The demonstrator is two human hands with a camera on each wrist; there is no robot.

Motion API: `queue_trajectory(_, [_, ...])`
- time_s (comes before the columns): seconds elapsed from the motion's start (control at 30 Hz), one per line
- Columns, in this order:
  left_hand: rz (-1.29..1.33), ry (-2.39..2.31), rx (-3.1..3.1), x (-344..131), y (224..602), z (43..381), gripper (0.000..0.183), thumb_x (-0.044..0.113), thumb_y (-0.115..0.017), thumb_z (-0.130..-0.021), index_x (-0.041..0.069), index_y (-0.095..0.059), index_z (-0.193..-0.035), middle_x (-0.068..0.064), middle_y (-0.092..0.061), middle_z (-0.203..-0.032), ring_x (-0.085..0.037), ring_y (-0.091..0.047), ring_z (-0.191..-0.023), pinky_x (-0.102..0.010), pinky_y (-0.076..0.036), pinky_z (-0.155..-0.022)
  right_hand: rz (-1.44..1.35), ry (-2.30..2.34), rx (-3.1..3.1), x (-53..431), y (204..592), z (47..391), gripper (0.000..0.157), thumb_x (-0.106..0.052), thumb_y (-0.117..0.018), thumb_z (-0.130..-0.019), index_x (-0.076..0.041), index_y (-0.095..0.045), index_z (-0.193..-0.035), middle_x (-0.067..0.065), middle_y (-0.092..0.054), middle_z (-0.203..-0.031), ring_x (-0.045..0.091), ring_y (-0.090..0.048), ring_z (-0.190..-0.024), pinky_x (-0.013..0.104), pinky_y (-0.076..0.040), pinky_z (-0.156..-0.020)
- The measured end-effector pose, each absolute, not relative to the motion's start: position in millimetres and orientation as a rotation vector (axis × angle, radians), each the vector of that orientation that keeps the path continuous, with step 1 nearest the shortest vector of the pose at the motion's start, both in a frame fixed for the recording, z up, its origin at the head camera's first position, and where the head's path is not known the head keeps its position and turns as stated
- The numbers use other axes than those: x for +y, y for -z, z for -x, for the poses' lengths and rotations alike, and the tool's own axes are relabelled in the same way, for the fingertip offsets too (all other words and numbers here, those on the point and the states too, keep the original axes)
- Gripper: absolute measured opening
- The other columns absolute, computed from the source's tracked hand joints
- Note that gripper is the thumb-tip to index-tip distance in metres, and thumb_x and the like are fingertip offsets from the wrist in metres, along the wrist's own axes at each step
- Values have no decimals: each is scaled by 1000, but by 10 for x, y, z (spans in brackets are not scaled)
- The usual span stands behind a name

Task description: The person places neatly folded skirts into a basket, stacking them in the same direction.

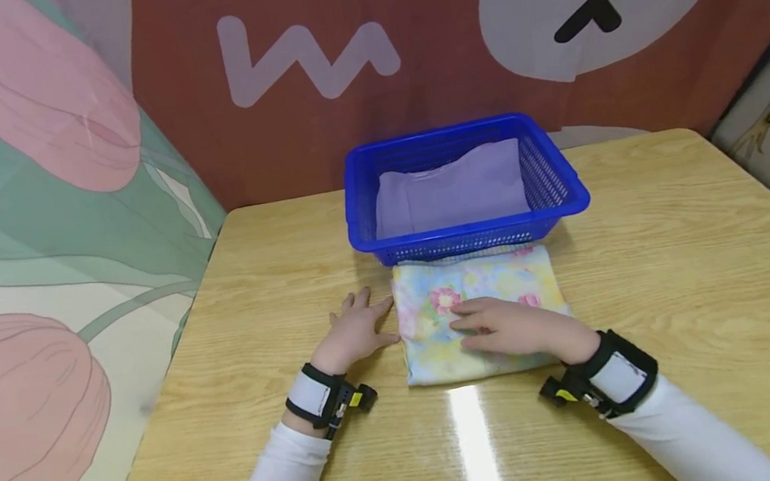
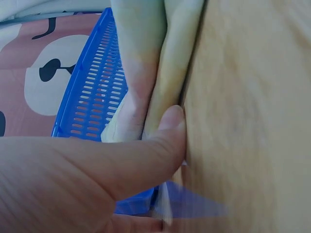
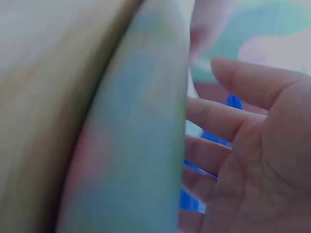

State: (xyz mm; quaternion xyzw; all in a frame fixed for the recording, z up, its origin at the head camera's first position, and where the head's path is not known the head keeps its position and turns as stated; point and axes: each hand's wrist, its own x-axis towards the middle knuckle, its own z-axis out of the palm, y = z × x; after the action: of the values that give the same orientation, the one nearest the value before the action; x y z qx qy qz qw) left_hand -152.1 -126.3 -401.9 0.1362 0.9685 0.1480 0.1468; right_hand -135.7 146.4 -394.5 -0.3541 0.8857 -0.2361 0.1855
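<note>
A folded floral cloth (image 1: 436, 354) in pastel yellow, blue and pink lies flat on the wooden table. Its layered folded edge (image 2: 138, 63) shows in the left wrist view. My left hand (image 1: 355, 332) is at the cloth's left side with fingers spread, the thumb tip right at the lower fold. Over the cloth's right half is my right hand (image 1: 512, 326), palm down, fingers loosely extended and apart, pointing left. In the right wrist view its palm (image 3: 282, 150) faces the cloth, and the cloth partly hides the fingertips. Neither hand grips anything.
Just behind the cloth stands a blue plastic basket (image 1: 469, 229) holding a folded lilac cloth (image 1: 463, 195). The wooden table (image 1: 671, 284) backs onto a printed wall hanging (image 1: 321, 139). Each wrist wears a strap with a small camera.
</note>
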Motion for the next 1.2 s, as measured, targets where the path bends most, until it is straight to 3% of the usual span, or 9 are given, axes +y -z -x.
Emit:
queue_trajectory(0.23, [-378,-422,2782,-1235,3997,1532,69,38,-70,-90,18,-43,-150,-25,-23,-161,-54,-18,-147,-81,-19,-107,843,784,2650,2075,4062,1416,53,-32,-64,-95,-2,-57,-137,27,-40,-152,54,-28,-141,69,-25,-112])
queue_trajectory(0.43, [-376,-434,2778,-1231,4002,1548,69,36,-70,-90,17,-43,-150,-26,-22,-161,-54,-16,-147,-81,-18,-107,551,773,2740,2368,4127,1448,83,-35,-75,-86,4,-37,-149,40,-20,-154,67,-16,-135,79,-22,-104])
queue_trajectory(0.5, [-377,-439,2775,-1230,4006,1552,69,36,-70,-90,17,-43,-150,-26,-22,-161,-54,-16,-147,-81,-17,-107,479,790,2765,2402,4132,1459,93,-34,-77,-84,9,-29,-150,46,-18,-151,69,-18,-132,79,-24,-102])
queue_trajectory(0.63, [-373,-434,2780,-1226,4014,1554,69,36,-71,-90,18,-43,-150,-26,-22,-161,-53,-16,-148,-81,-17,-108,391,1002,2749,2393,4129,1486,96,-26,-77,-85,14,-18,-150,45,-39,-139,58,-44,-124,65,-42,-100])
queue_trajectory(0.73, [-375,-422,2784,-1217,4012,1553,69,37,-70,-90,18,-43,-151,-25,-23,-161,-53,-17,-148,-81,-19,-107,325,1179,2667,2377,4134,1497,87,-25,-72,-90,13,-20,-149,36,-54,-129,38,-61,-109,43,-53,-89])
queue_trajectory(0.83, [-373,-416,2783,-1210,4009,1555,69,37,-71,-90,18,-43,-151,-25,-23,-161,-53,-17,-147,-81,-19,-106,217,1385,2449,2378,4154,1496,81,-31,-68,-94,6,-22,-150,28,-57,-128,25,-65,-103,32,-54,-84])
queue_trajectory(1.03, [-366,-447,2779,-1215,3986,1555,69,34,-71,-90,16,-44,-150,-27,-22,-161,-55,-16,-147,-82,-17,-106,120,1747,1984,2506,4251,1582,68,-26,-51,-103,10,-16,-150,-5,-68,-108,4,-67,-93,25,-57,-82])
queue_trajectory(1.13, [-369,-458,2781,-1217,3983,1559,68,33,-71,-91,15,-44,-150,-28,-22,-160,-56,-14,-147,-83,-16,-105,206,1934,1701,2611,4327,1644,39,-16,-39,-107,6,-40,-139,-7,-73,-102,5,-70,-94,24,-59,-82])
queue_trajectory(1.2, [-362,-467,2789,-1213,3985,1560,64,32,-68,-93,15,-44,-150,-28,-22,-160,-56,-14,-147,-83,-15,-106,278,2027,1498,2661,4369,1674,30,-12,-34,-107,-2,-56,-126,-3,-74,-107,7,-70,-98,25,-58,-85])
